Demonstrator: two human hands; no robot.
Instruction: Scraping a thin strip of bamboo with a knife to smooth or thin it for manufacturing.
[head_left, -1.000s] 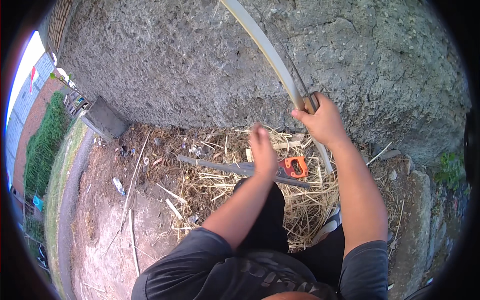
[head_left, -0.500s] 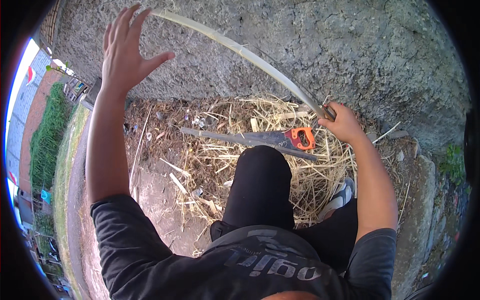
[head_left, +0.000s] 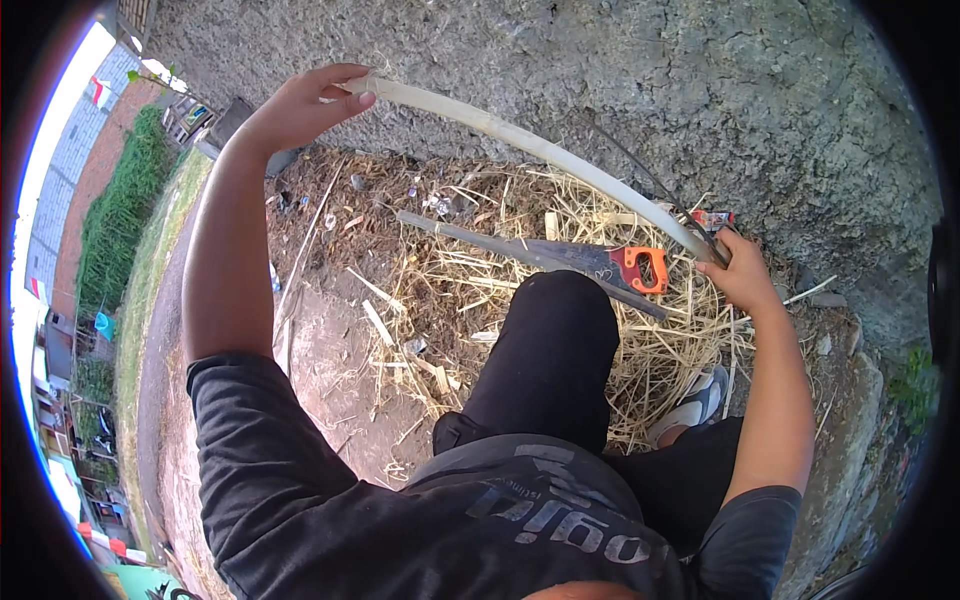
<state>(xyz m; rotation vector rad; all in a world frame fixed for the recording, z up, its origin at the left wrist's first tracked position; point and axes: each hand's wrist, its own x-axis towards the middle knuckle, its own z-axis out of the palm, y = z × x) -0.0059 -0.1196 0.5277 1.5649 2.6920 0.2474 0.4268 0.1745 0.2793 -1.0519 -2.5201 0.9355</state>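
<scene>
Head view: pale strip point(head_left: 530, 145), bowed between both hands. Left hand point(head_left: 300, 105) curled round its far end; right hand point(head_left: 745, 275) clenched on its near end. Saw point(head_left: 560, 258) on straw point(head_left: 480, 290) below the right hand. Step judged: bending; next calls for steady, even pressure.

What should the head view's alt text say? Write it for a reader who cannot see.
Seen from above, a person bends a long pale strip into an arc, left hand gripping one end, right hand the other. Below it, a handsaw with an orange handle lies on straw beside a rough wall.
</scene>
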